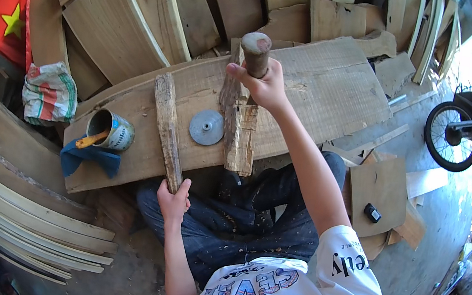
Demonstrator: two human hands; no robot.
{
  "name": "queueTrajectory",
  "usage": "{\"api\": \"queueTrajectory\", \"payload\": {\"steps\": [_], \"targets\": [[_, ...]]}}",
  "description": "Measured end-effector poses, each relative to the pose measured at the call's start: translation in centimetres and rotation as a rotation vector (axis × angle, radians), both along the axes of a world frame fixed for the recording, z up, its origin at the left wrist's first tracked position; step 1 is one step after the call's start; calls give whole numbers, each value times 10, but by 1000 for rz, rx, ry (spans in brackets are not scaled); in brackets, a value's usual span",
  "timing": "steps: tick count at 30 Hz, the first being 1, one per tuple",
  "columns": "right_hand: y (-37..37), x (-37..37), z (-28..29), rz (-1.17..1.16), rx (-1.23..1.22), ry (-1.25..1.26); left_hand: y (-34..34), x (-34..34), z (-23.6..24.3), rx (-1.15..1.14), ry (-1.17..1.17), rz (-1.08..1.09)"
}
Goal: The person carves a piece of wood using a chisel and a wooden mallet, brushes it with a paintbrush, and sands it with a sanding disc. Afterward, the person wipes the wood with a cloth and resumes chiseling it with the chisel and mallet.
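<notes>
Tabletop (328, 94), a broad plank running obliquely across the centre of the frame. At its left end stands a metal tin (123, 135) containing an orange-handled tool (92, 139), with a blue cloth (89, 163) draped beside it over the plank's edge. A grey disc (206, 134) with a central hub lies flat at mid-frame, between a rough wooden stick (167, 120) on its left and a split length of wood (241, 142) on its right. Leaning boards (114, 28) fill the upper left; a patterned sack (50, 94) hangs at far left, above curved strips (26, 221) stacked at lower left. A spoked wheel (453, 136) stands at right; a small black device (372, 213) rests on a loose panel (379, 183) at lower right.

Left grip (173, 202): closed about the stick's lower end, just below centre, forearm rising from the lower edge. Right grip (267, 85): wrapped round an upright wooden cylinder (256, 51) with a rounded top, at upper centre; its forearm slants up and leftward, hiding part of the tabletop. Whether the cylinder touches the split wood cannot be told.
</notes>
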State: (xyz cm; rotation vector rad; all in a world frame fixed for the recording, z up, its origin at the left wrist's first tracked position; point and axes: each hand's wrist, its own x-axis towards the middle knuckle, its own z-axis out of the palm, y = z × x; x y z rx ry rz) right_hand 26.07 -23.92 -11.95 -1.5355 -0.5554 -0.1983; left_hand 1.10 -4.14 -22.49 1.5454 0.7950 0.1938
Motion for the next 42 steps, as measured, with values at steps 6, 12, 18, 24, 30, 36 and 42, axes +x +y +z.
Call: {"api": "queueTrajectory", "payload": {"steps": [6,12,18,24,30,36,42], "targets": [[2,6,-7,-54,-3,-122,36,-12,64,-110,-159,-227],[5,18,-9,-56,37,-50,55,8,205,-87,-863,-378],[9,19,-9,-44,38,-17,16,30,242,-48,-774,-559],[-30,33,-24,-17,388,139,15,-11,179,-69,87,-607],[-46,25,-31,85,562,195,19,-30,200,-188,-345,-553],[-20,25,-23,24,261,47,14,2,282,95,-899,-639],[-14,33,-30,-32,132,-43,12,26,250,554,-584,-714]]}}
